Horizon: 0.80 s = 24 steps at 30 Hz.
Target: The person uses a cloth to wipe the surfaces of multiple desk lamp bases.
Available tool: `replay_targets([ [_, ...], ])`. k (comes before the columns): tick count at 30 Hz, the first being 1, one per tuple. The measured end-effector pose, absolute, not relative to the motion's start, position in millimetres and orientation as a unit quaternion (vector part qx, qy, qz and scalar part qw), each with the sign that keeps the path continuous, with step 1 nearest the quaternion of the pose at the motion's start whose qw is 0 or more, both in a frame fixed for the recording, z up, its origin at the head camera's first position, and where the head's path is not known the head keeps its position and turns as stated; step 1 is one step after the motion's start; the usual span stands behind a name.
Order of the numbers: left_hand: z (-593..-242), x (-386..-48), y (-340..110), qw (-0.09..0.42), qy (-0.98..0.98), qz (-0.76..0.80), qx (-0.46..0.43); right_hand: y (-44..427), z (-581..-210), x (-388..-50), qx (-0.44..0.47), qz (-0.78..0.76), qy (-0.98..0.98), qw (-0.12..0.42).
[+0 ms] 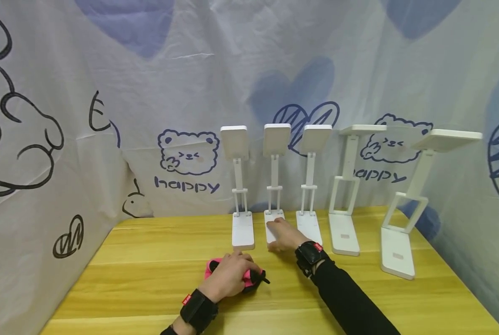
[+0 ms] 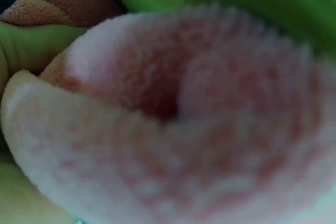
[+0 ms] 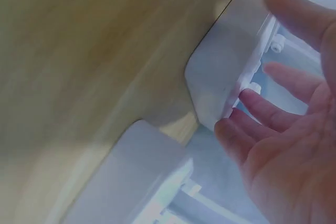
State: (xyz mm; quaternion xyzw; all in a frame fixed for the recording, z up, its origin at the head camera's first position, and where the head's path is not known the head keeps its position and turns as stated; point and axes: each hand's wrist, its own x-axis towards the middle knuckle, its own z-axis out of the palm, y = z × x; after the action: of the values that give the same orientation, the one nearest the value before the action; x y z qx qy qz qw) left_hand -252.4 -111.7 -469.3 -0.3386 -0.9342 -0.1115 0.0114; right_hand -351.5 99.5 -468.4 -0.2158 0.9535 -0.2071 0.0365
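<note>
Bunched under my left hand (image 1: 230, 274) is a pink cloth (image 1: 213, 266) with black parts and a dark loop at its end. Its fuzzy, folded surface fills the left wrist view, where the cloth (image 2: 220, 145) lies against the fingers. My right hand (image 1: 286, 235) is at the base of the second white desk lamp (image 1: 274, 215) from the left. In the right wrist view, the thumb is at one edge of that lamp's base (image 3: 226, 61) and the fingers (image 3: 268, 111) are at the opposite edge. The hand covers part of the base from above.
Other white lamps stand in the row: one (image 1: 243, 232) to the left, then a third (image 1: 309, 225), a fourth (image 1: 343, 235) and one (image 1: 397, 251) at the far right. All are on a yellow wood-grain table (image 1: 149, 265). A printed curtain (image 1: 191, 83) hangs behind them.
</note>
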Motion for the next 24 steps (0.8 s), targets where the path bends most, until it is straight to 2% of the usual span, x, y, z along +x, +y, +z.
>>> replay_targets([
  [3, -470, -251, -107, 0.01, -0.932, -0.108, -0.346, 106, -469, -350, -0.201, -0.253, 0.946, 0.034],
  [7, -470, -250, -105, 0.009, -0.932, -0.108, -0.347, 116, -465, -347, -0.196, -0.3, 0.933, 0.0],
  [13, -469, -250, -104, 0.011, -0.931, -0.107, -0.348, 139, -460, -350, -0.161, -0.355, 0.917, -0.088],
  [20, -470, -250, -102, -0.001, -0.934, -0.111, -0.339, 161, -454, -358, -0.088, -0.412, 0.881, -0.216],
  [24, -470, -250, -100, -0.001, -0.934, -0.115, -0.339, 171, -449, -360, -0.051, -0.428, 0.867, -0.25],
])
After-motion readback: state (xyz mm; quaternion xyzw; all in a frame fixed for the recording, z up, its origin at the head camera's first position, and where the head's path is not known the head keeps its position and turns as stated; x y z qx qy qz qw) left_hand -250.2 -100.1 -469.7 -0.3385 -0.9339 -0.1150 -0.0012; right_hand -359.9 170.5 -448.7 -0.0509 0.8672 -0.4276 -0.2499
